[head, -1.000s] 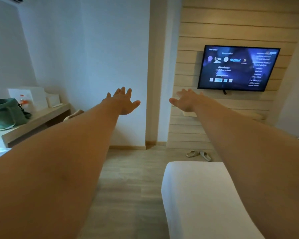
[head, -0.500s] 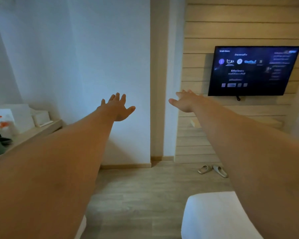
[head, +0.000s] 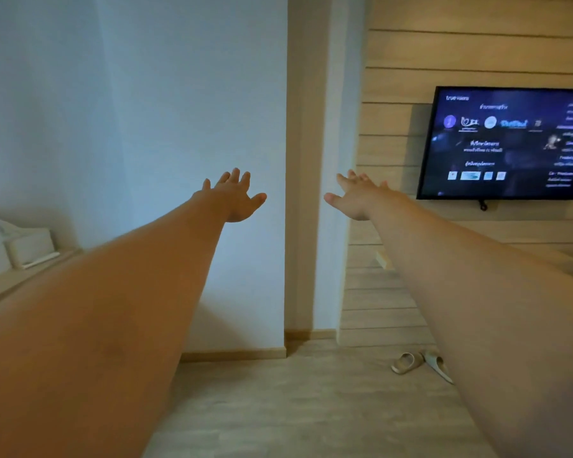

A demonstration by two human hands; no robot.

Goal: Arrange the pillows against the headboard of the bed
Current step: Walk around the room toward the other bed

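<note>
The left hand (head: pixel 234 197) is stretched out in front of the person with the fingers spread and the thumb pointing to the right; it holds nothing and touches nothing. The right hand (head: pixel 356 196) is stretched out in the same way, fingers spread, thumb pointing to the left, also empty, and the two hands are apart with a gap between them. Both bare forearms run from the lower corners of the view, and their near parts are cut off by the picture edges. Behind the hands stands a pale wall (head: pixel 146 127), and between the hands a beige pillar (head: pixel 300 160) goes down to the wooden floor (head: pixel 295 408). To the right, on a wall of wooden slats, hangs a television (head: pixel 506 143) that is switched on; its right side is cut off by the frame. On the screen the words "true visions" can be read at the top left, while the other lines are blurred and I cannot read them. On the floor under the television lies a pair of slippers (head: pixel 420 363), partly hidden by the right forearm. At the left edge a white box (head: pixel 30 247) stands on a shelf (head: pixel 20 279), both blurred and partly cut off. The pillows, the bed and the headboard are not in this view.
</note>
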